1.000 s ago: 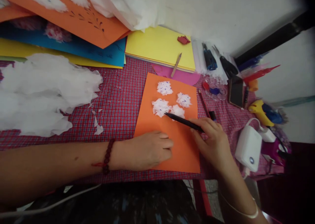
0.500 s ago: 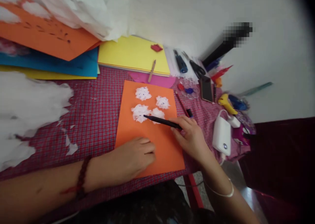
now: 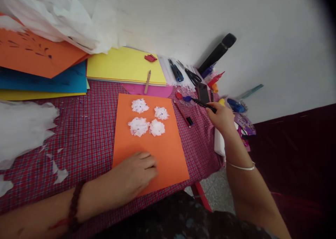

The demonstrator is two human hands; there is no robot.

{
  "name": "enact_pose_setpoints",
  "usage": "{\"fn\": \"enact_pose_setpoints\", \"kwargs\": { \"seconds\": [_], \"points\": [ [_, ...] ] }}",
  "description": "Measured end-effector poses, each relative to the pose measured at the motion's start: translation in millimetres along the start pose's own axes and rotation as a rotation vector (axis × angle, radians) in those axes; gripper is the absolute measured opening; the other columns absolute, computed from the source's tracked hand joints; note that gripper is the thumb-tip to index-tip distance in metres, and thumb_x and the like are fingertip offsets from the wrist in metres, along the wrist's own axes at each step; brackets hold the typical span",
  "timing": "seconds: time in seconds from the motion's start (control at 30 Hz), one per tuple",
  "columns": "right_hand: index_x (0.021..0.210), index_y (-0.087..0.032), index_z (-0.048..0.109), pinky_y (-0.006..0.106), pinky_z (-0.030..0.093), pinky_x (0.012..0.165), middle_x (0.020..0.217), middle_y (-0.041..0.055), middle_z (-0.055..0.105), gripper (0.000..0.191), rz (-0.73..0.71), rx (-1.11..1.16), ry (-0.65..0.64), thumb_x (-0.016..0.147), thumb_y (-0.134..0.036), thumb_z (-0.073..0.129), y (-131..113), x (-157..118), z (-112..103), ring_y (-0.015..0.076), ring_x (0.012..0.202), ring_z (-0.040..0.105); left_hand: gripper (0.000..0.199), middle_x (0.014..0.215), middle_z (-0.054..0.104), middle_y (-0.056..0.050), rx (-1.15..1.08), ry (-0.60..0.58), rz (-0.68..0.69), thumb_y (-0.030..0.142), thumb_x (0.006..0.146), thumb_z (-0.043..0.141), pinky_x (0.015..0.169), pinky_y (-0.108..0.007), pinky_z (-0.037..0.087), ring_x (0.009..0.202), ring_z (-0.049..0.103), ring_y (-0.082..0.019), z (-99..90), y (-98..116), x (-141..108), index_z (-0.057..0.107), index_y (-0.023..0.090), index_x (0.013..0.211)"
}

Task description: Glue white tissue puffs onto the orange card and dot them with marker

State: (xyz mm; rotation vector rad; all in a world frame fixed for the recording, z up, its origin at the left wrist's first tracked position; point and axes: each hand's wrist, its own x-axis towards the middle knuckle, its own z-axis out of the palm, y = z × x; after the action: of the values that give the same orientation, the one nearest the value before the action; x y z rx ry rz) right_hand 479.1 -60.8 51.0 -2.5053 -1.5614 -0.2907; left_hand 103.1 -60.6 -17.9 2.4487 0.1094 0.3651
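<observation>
An orange sheet of paper (image 3: 170,158) bears several white crumpled-paper puffs, among them a large one (image 3: 139,126) at the left; some carry small blue specks. My left hand (image 3: 140,172) rests on the lower part of the sheet, fingers curled in and nothing seen in them. Away to the right, my right hand (image 3: 222,117) grips a slim black paintbrush (image 3: 203,103). Its tip touches or hovers just over a blue blob of paint (image 3: 187,98) on a clear plastic piece, beside a red blob (image 3: 179,96).
Yellow sheets (image 3: 120,65) lie behind, with a short pencil (image 3: 147,81) across their edge. A blue cutter (image 3: 175,71), black scissors (image 3: 193,77) and a phone (image 3: 203,92) stand near the wall. White tissue (image 3: 26,127) covers the left. A power bank (image 3: 219,142) is partly behind my right hand.
My right hand has carried the paintbrush from over the white puffs, rightward and up to the blue paint. My left hand stays on the orange sheet. The view has shifted.
</observation>
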Motion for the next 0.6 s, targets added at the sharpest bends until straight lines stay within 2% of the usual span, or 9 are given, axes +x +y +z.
{"fn": "enact_pose_setpoints", "kwargs": {
  "seconds": [0.17, 0.37, 0.5, 0.6],
  "points": [
    [0.117, -0.018, 0.076, 0.042, 0.053, 0.079, 0.102, 0.0146, 0.078, 0.041, -0.009, -0.021, -0.018, 0.088, -0.037, 0.053, -6, 10, 8, 0.0326, 0.091, 0.073, 0.017, 0.092, 0.060, -0.003, 0.029, -0.005, 0.016, 0.005, 0.097, 0.049, 0.077, -0.033, 0.035, 0.082, 0.046, -0.019, 0.9, -2, 1, 0.059, 0.016, 0.088],
    [0.114, -0.018, 0.077, 0.040, 0.052, 0.074, 0.091, 0.0129, 0.078, 0.040, -0.063, -0.026, -0.021, 0.088, -0.037, 0.053, -11, 18, 18, 0.0295, 0.082, 0.072, 0.017, 0.091, 0.061, -0.003, 0.010, 0.002, 0.009, 0.006, 0.097, 0.050, 0.075, -0.033, 0.035, 0.082, 0.047, -0.019, -1.6, 0, 2, 0.060, 0.016, 0.088],
    [0.112, -0.016, 0.078, 0.039, 0.050, 0.072, 0.093, 0.0142, 0.078, 0.038, -0.040, 0.037, -0.016, 0.088, -0.035, 0.057, -2, 17, 17, 0.0275, 0.079, 0.070, 0.013, 0.091, 0.062, -0.004, 0.073, -0.015, 0.034, 0.007, 0.095, 0.054, 0.077, -0.033, 0.037, 0.082, 0.048, -0.019, -4.7, 1, 2, 0.061, 0.015, 0.087],
    [0.108, -0.014, 0.079, 0.039, 0.049, 0.072, 0.091, 0.0162, 0.077, 0.035, 0.013, 0.178, 0.065, 0.085, -0.035, 0.064, 3, 7, 11, 0.0248, 0.077, 0.067, 0.010, 0.093, 0.063, -0.004, 0.109, -0.035, 0.043, 0.012, 0.096, 0.056, 0.079, -0.034, 0.039, 0.084, 0.050, -0.019, -8.2, 2, 3, 0.062, 0.015, 0.087]
  ]
}}
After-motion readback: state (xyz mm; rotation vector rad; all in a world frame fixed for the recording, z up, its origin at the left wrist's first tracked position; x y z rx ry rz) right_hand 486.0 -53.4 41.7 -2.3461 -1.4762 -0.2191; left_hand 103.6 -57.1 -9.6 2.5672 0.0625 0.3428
